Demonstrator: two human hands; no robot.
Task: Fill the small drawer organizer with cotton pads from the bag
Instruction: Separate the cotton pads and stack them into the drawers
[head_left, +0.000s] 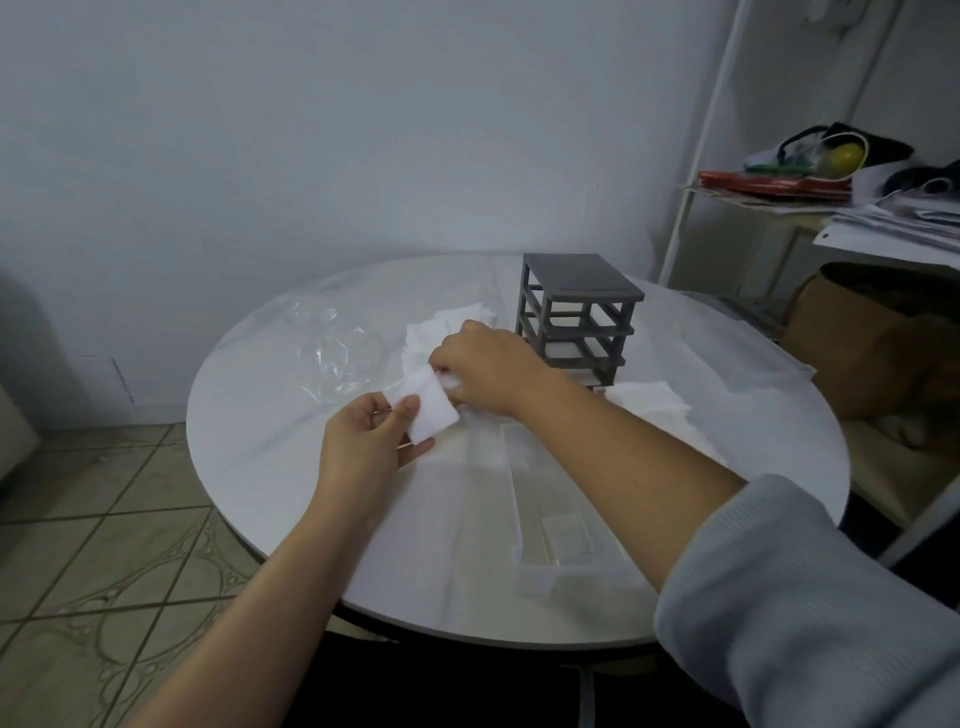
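A grey drawer organizer frame (576, 312) stands upright at the back of the round white table (291, 467), its drawer slots open. My left hand (371, 439) holds a small stack of square white cotton pads (428, 410) between thumb and fingers. My right hand (480, 366) is closed around more pads just beyond that stack, over a loose heap of pads (431, 338). A crumpled clear plastic bag (332, 353) lies to the left. A transparent drawer (561, 525) lies on the table under my right forearm. More pads (654, 405) lie right of the frame.
A white metal shelf (779, 202) with papers, a red folder and a yellow object stands at the right. A brown paper bag (872, 338) sits below it. Tiled floor lies to the left, a white wall behind.
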